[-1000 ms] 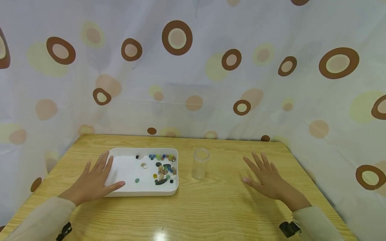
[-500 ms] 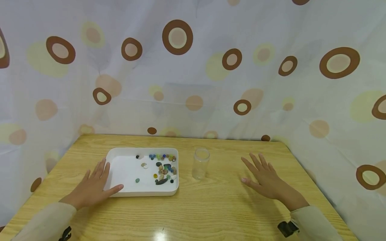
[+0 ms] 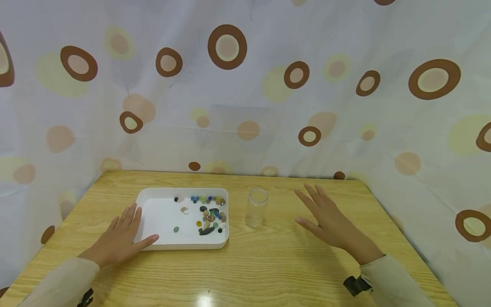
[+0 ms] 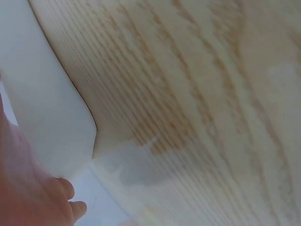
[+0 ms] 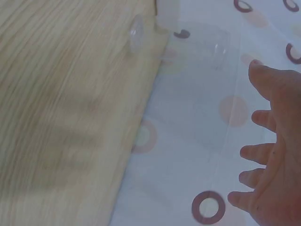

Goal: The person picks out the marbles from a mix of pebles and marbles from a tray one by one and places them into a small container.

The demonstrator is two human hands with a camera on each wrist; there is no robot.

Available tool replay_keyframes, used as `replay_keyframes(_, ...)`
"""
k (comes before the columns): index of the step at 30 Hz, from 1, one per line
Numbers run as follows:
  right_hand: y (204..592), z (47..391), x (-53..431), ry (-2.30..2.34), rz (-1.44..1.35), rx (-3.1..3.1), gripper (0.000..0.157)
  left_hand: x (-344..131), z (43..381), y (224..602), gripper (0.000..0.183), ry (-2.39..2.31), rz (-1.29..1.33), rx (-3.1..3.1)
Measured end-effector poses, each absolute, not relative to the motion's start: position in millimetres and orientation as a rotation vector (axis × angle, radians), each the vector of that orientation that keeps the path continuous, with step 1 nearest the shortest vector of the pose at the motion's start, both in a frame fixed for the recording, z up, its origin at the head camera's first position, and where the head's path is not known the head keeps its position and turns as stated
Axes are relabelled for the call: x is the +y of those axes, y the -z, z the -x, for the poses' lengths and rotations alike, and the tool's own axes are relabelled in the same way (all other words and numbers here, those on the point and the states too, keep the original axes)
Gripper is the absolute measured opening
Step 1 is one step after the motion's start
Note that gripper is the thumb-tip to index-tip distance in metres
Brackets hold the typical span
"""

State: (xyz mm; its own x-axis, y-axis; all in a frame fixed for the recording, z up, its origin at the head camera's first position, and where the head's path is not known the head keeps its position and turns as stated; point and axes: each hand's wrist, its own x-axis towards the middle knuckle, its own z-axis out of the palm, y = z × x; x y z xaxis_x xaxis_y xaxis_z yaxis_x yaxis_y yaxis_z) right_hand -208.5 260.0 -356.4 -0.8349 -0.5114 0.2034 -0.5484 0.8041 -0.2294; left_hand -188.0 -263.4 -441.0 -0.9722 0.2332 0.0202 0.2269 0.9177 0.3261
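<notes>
My left hand [image 3: 119, 238] lies at the left end of a white tray [image 3: 184, 246], fingers straight and thumb over the front rim. Inside the tray, mostly toward its right side, are several small stones and glass beads; a dark long pebble [image 3: 207, 231], a green stone [image 3: 176, 229] and a yellow bead [image 3: 199, 223] stand out. A clear, uncapped jar [image 3: 256, 209] stands upright to the right of the tray. My right hand [image 3: 331, 221] hovers over the table to the right of the jar, fingers spread and holding nothing. The right wrist view shows the jar [image 5: 197, 44] beyond the thumb.
The wooden table [image 3: 245, 273] reaches back to a hanging cloth [image 3: 245, 140] with brown and yellow circle patterns. This cloth also encloses the left and right sides. A dark strap [image 3: 357, 285] is on the right wrist.
My right hand has moved left toward the jar. My left hand has drawn slightly back toward the tray's left end. Tray and jar stay in place.
</notes>
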Motion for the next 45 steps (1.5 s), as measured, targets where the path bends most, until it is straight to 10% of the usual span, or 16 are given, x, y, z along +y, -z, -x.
replay_keyframes(21,397,245,77,-0.575,-1.064,-2.756,0.055,-257,188,436,0.103,-0.491,-0.357,3.07)
replay_keyframes(35,434,254,55,-0.57,-0.964,-2.927,0.011,-255,187,438,0.102,-0.482,-0.375,3.081)
replay_keyframes(45,432,255,45,-0.34,-0.938,-2.999,0.009,-256,187,437,0.101,-0.477,-0.368,3.085)
